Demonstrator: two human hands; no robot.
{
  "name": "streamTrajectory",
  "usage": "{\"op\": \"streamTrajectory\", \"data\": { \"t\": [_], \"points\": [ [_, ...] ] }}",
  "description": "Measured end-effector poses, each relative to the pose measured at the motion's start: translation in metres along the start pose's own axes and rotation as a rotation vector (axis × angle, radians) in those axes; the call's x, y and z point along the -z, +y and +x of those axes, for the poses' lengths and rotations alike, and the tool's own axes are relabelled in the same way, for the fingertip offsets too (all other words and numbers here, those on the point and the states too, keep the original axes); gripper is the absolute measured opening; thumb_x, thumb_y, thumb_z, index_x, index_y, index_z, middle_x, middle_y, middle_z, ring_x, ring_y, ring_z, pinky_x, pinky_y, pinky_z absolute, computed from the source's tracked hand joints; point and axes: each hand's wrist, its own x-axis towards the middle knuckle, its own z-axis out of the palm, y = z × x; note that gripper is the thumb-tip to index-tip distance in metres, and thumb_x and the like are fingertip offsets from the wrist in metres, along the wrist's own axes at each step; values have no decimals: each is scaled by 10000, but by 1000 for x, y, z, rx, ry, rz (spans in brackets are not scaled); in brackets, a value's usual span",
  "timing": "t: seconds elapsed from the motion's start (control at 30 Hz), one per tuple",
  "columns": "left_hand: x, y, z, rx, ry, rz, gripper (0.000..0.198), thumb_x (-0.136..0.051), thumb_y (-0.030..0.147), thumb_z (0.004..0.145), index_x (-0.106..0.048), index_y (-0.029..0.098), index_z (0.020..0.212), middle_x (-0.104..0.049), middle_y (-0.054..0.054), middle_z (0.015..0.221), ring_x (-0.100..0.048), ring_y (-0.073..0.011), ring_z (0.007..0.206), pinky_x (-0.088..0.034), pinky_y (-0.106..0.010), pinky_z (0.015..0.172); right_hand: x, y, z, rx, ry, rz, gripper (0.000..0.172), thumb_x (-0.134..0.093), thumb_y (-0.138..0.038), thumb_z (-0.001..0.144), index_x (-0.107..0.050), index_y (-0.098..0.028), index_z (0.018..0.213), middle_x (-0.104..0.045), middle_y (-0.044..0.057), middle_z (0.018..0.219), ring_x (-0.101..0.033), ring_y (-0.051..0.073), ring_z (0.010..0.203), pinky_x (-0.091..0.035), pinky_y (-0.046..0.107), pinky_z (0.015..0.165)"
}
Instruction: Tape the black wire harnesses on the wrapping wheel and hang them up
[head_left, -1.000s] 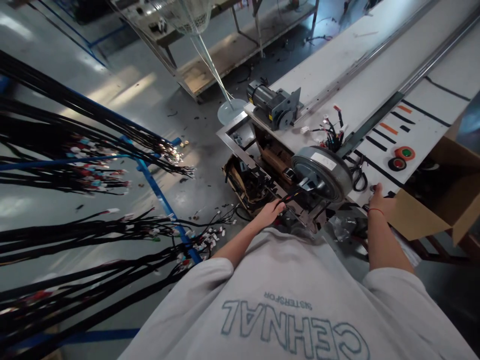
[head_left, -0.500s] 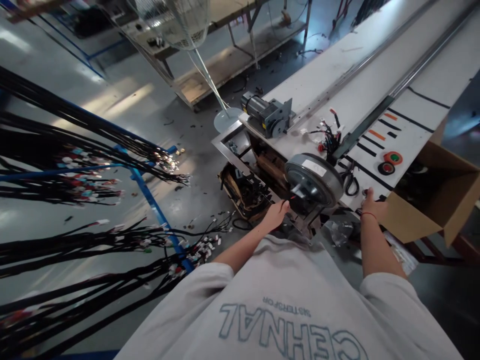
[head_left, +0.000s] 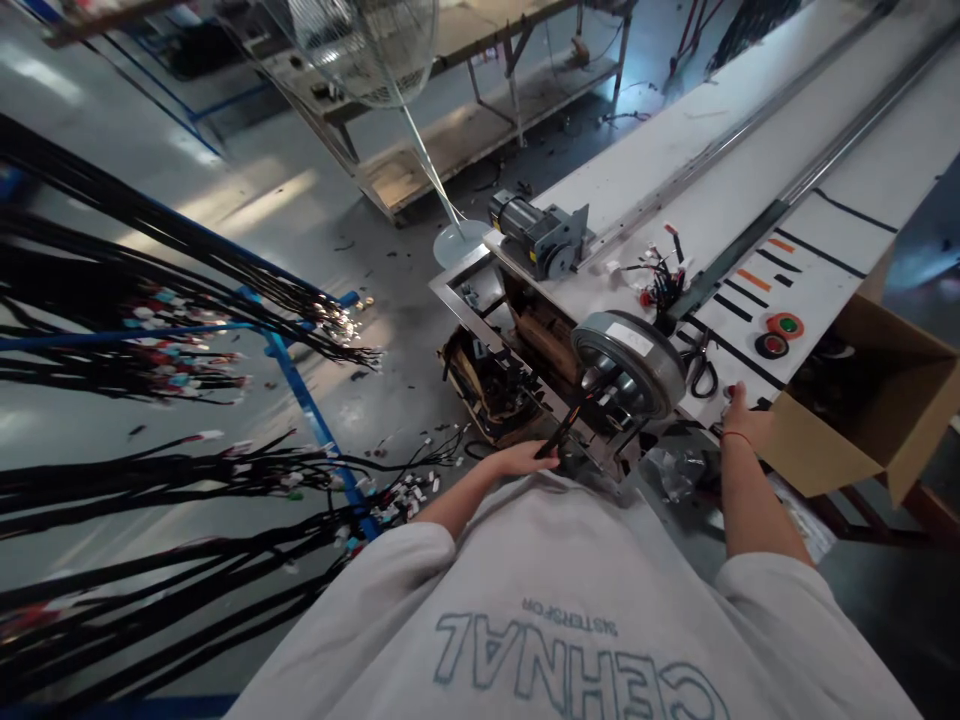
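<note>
A grey wheel hub motor (head_left: 628, 360) lies flat at the near end of the white conveyor table (head_left: 720, 170). A black cable (head_left: 571, 425) runs from the motor's axle down to my left hand (head_left: 523, 459), whose fingers close on it just below the table's end. My right hand (head_left: 742, 420) rests on the table's near edge to the right of the motor, next to black scissors (head_left: 701, 370); its fingers are hidden from me. A bundle of short wires with red and white plugs (head_left: 661, 278) lies on the table behind the motor.
A grey drive motor (head_left: 536, 238) sits at the conveyor's end. Two tape rolls (head_left: 776, 335) lie right of the scissors. An open cardboard box (head_left: 870, 400) stands at right. Racks of black wire harnesses (head_left: 165, 340) hang at left. A standing fan (head_left: 360, 40) is behind.
My left hand has dropped lower and pulled the black cable down and away from the motor. My right hand stays on the table edge.
</note>
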Motion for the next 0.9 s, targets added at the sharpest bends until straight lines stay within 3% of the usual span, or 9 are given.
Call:
{"op": "streamTrajectory", "data": {
  "t": [0.13, 0.23, 0.4, 0.6, 0.9],
  "points": [
    [-6, -25, -46, -6, 346, 230, 412, -494, 542, 896, -629, 166, 997, -711, -91, 980, -634, -220, 913, -480, -324, 856, -1, 2, 1, 17, -3, 19, 741, -614, -689, 806, -555, -66, 1203, -604, 297, 1232, -574, 429, 1187, -465, 526, 991],
    [-16, -14, -59, 0, 426, 251, 379, -392, 458, 954, -640, 172, 983, -714, -89, 935, -645, -211, 880, -479, -309, 830, -4, 5, 4, 28, 4, 37, 721, -617, -690, 800, -555, -85, 1188, -606, 295, 1226, -578, 422, 1182, -464, 530, 992],
    [-29, 13, -37, -47, 513, 222, 372, -371, 420, 956, -631, 167, 875, -696, -73, 837, -622, -193, 798, -465, -294, 777, -8, 7, 11, 40, -25, -18, 723, -562, -713, 819, -534, -88, 1181, -606, 300, 1197, -591, 431, 1158, -493, 549, 944],
    [-32, 27, -11, -67, 546, 187, 440, -334, 460, 975, -633, 156, 864, -653, -47, 740, -598, -178, 710, -452, -287, 717, -12, 9, 15, 48, -2, 4, 724, -577, -713, 809, -529, -96, 1186, -609, 303, 1191, -589, 427, 1163, -480, 550, 971],
    [-34, 46, 28, -136, 560, 105, 379, -447, 513, 954, -601, 178, 863, -622, -31, 746, -586, -164, 722, -445, -273, 699, -6, 7, 9, 44, -23, 37, 741, -563, -718, 813, -526, -94, 1210, -588, 301, 1244, -569, 424, 1188, -453, 556, 998]
  ]
}}
